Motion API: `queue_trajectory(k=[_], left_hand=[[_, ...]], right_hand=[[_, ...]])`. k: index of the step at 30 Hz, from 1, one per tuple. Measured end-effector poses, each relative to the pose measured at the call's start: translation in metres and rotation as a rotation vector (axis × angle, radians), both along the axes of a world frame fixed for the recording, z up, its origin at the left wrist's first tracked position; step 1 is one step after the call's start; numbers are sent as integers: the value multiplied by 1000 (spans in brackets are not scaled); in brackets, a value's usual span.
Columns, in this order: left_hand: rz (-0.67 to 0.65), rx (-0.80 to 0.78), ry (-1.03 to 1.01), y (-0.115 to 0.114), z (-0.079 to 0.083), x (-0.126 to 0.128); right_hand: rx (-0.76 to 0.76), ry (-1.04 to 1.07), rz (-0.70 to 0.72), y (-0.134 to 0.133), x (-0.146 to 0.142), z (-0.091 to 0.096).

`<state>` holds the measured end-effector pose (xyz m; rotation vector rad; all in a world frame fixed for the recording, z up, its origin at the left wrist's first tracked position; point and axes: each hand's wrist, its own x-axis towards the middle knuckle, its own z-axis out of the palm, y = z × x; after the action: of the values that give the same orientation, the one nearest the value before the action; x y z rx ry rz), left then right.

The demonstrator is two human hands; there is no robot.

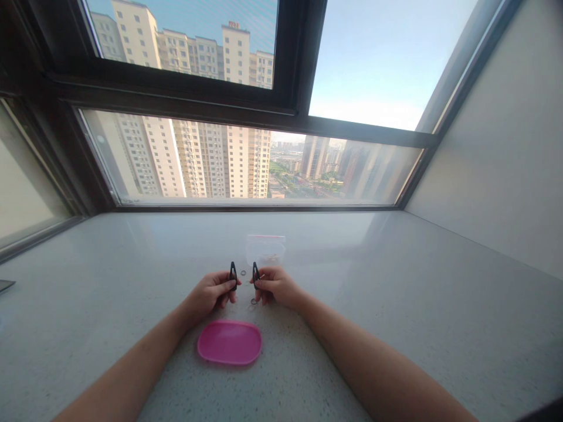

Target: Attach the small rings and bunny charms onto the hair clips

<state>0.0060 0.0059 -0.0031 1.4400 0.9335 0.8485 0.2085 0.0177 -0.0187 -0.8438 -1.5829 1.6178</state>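
Note:
My left hand (213, 293) pinches a small black snap hair clip (233, 274) and holds it upright above the grey stone sill. My right hand (275, 285) pinches a second black hair clip (255, 273) the same way, a few centimetres to the right of the first. A small metal ring (254, 302) lies on the sill between my hands, and another ring (243, 272) lies between the two clips. A pink oval dish (229, 342) sits just in front of my hands.
A small clear zip bag (265, 248) with a pink strip lies behind my hands. The grey sill (396, 293) runs to a wide window (246, 164) at the back and a slanted wall (505, 158) on the right. A dark object (6, 285) shows at the left edge.

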Motion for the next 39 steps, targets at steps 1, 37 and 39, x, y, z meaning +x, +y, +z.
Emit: queue_trajectory(k=[1,37,39], left_hand=[[2,-3,-7,0,-1,0],[-2,37,38,2,-3,0],[-4,33,33,2,-3,0]], right_hand=[[3,5,-1,0,0,0],[64,-26,-14,0,-2,1],[64,-22,-14,-1,-2,2]])
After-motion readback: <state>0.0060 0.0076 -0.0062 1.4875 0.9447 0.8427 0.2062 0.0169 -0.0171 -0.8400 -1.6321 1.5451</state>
